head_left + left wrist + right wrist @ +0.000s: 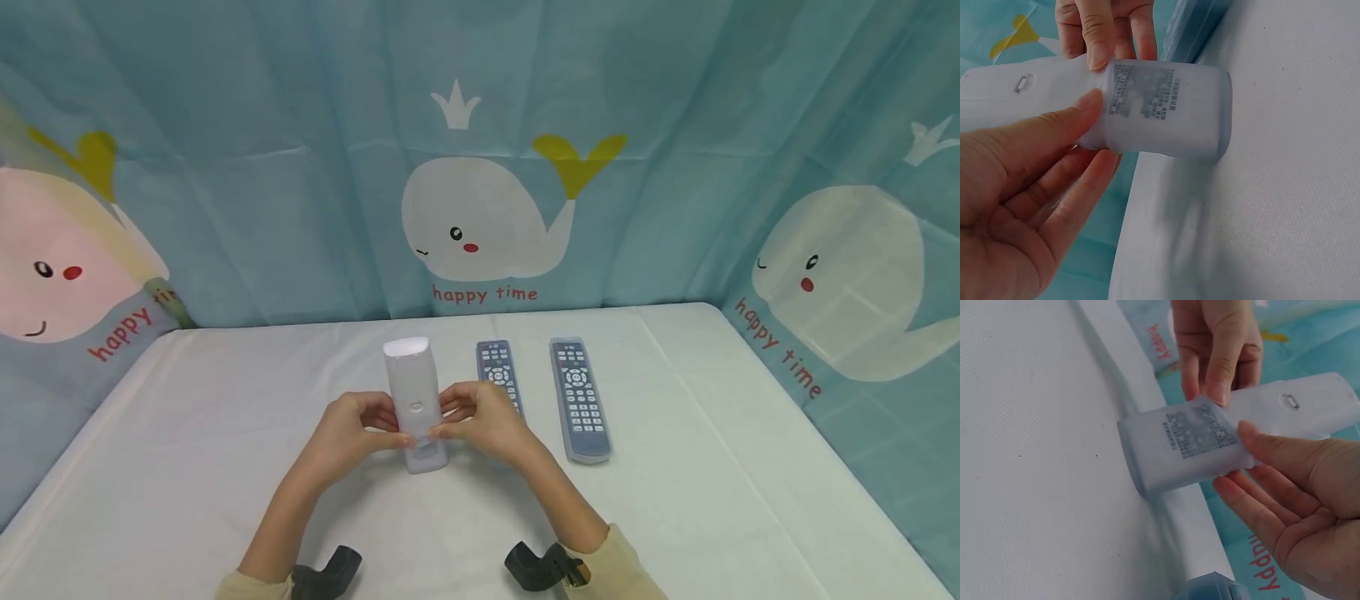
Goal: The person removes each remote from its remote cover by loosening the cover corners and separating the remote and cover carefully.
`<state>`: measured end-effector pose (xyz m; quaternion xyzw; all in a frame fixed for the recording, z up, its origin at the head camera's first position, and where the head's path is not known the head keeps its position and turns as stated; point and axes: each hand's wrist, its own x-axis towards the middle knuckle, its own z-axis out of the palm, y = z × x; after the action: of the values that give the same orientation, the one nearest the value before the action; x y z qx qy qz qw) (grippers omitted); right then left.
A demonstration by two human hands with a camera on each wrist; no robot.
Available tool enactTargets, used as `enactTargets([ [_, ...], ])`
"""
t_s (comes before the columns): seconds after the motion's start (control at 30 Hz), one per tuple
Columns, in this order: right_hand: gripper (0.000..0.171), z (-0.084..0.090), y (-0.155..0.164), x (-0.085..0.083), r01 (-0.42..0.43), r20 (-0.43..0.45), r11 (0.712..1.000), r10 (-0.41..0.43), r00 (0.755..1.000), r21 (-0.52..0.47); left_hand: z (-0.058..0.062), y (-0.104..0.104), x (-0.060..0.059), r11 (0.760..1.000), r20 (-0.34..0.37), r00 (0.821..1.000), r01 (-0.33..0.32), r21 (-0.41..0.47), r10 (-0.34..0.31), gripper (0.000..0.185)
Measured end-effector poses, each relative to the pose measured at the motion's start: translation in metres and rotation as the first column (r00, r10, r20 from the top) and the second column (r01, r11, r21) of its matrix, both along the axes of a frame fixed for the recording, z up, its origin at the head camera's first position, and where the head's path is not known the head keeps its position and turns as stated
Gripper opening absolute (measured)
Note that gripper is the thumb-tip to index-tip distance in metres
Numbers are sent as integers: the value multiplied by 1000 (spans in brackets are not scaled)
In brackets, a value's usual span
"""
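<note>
Over the table, a white remote control is pinched by the left hand and right hand. Its labelled end is covered by a translucent sleeve; sleeving seems partly done, the far end apparently left uncovered.

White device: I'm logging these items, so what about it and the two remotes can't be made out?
White device: front, hidden by its own body in every view.
Label: text, blurred in both wrist views.
Left remote: lower keys, behind the right hand, head view.
Right remote: key markings, too small, head view.
</note>
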<state>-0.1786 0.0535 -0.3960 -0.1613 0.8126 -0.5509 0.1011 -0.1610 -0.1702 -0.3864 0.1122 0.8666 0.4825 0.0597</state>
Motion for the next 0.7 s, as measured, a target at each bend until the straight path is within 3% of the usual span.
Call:
enactTargets([
  [0.23, 32, 3, 1, 1, 2, -17, 1000, -2, 1000, -11, 1, 2, 2, 1000, 7, 1000, -15, 13, 15, 33],
  [0.5, 31, 7, 3, 1, 10, -56, 1000, -11, 998, -14, 2, 5, 4, 992, 72, 997, -14, 125, 6, 36],
  [0.7, 33, 9, 4, 1, 25, -43, 999, -26, 999, -30, 3, 8, 6, 994, 60, 998, -21, 112, 14, 37],
])
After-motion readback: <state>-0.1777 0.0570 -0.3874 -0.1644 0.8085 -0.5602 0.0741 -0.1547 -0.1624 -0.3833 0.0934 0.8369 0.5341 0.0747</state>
